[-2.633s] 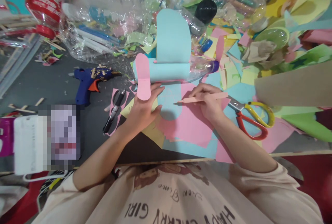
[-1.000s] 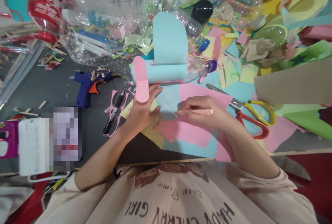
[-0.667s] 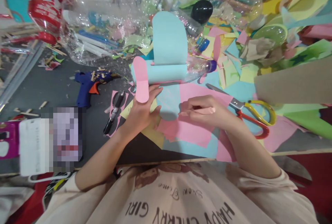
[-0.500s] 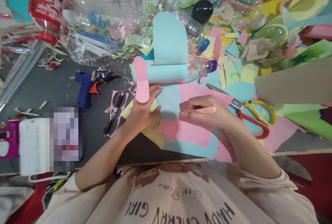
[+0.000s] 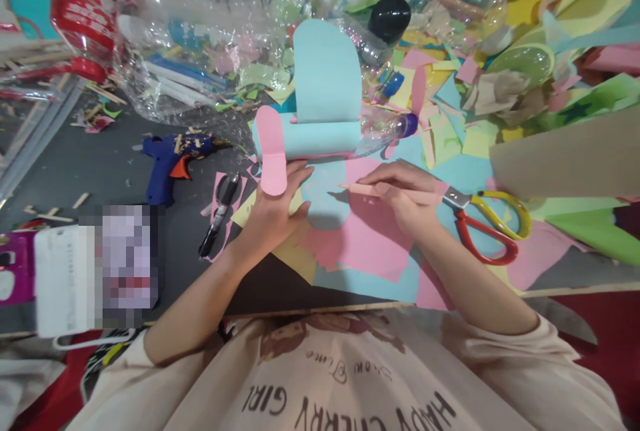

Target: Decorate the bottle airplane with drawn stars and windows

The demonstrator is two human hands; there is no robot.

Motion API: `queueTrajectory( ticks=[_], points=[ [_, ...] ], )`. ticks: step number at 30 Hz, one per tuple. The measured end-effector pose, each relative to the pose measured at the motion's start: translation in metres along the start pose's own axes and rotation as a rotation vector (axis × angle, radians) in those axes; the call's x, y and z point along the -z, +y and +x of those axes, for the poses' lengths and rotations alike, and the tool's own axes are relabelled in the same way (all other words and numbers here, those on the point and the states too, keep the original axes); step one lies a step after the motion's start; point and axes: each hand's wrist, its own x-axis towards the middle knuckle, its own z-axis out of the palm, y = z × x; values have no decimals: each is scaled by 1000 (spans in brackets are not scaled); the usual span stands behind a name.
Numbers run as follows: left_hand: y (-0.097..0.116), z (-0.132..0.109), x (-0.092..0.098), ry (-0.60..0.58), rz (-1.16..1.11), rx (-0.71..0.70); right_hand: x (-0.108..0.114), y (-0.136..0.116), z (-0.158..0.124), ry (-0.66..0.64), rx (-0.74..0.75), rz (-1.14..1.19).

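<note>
The two hands are well apart, with a light-blue paper flap (image 5: 327, 211) between them, its face carrying faint pale marks. The left hand (image 5: 275, 218) lies with fingers spread at the flap's left edge, just below the pink paper strip (image 5: 271, 151) on the end of a blue-wrapped bottle (image 5: 320, 139). The right hand (image 5: 403, 194) is closed around a pink pencil (image 5: 367, 190) to the right of the flap; the pencil points left, its tip over the flap and its shadow just below. The bottle lies sideways on the desk (image 5: 195, 298), beyond both hands, its capped neck toward the right. Pink paper (image 5: 375, 254) shows under the flap, and scissors (image 5: 487, 224) lie just beside the right hand.
</note>
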Motion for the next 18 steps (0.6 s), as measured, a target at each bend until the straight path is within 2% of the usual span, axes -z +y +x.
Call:
queueTrajectory(
  ticks=[6,9,13,18],
  points=[
    [1,1,0,1,13,7,-14,14,8,-81,-36,183],
    [0,1,-1,10,12,-2,-19,18,14,-52,-34,156],
    [0,1,-1,-2,12,-6,-24,17,20,-92,-52,103],
    [2,1,1,-7,17,6,-28,16,21,-60,-35,132]
  ],
)
